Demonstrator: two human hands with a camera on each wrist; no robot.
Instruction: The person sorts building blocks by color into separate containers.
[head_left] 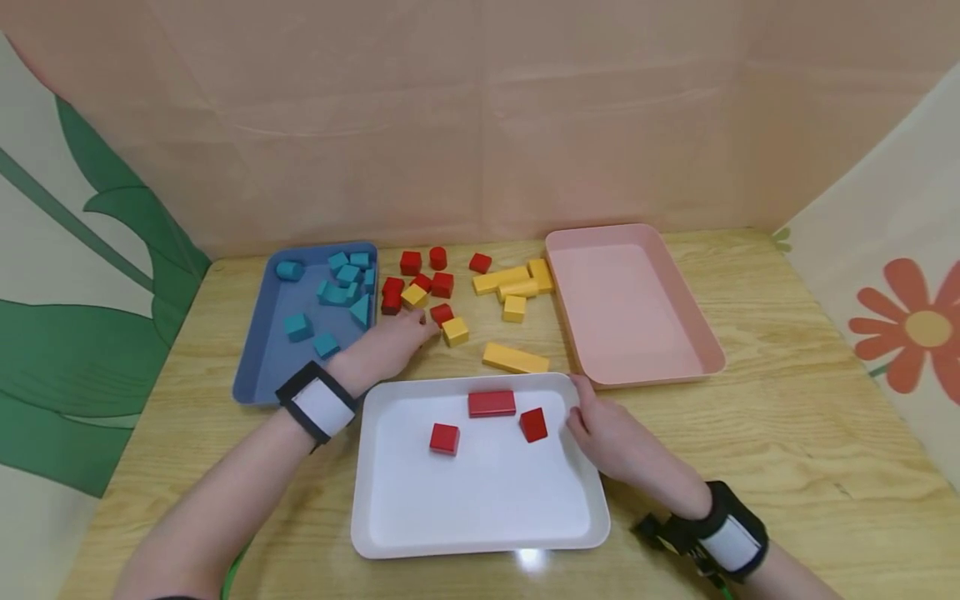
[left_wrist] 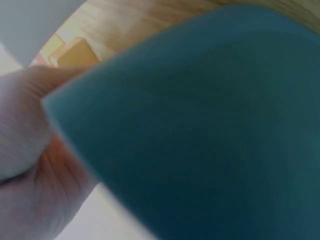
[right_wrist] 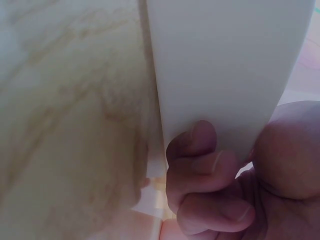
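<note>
The white tray (head_left: 480, 504) lies on the table (head_left: 795, 467) nearest the person, with three red blocks (head_left: 444, 439) in it. The right hand (head_left: 611, 429) grips its far right corner, fingers curled against the outer wall and thumb at the rim. That hand hides whether the corner touches the pink tray (head_left: 637, 308), beyond it to the right.

The left hand (head_left: 388, 343) reaches past the white tray's far left corner, among loose red pieces (head_left: 442, 285) and yellow blocks (head_left: 515, 358). Its fingertips are partly hidden in the head view and covered in the left wrist view, where a blurred blue surface fills most of the picture; how far open it is, or whether it holds anything, I cannot tell. Beyond the white tray to the left, the forearm and hand partly cover the blue tray (head_left: 258, 358) with its blue blocks (head_left: 298, 327).
</note>
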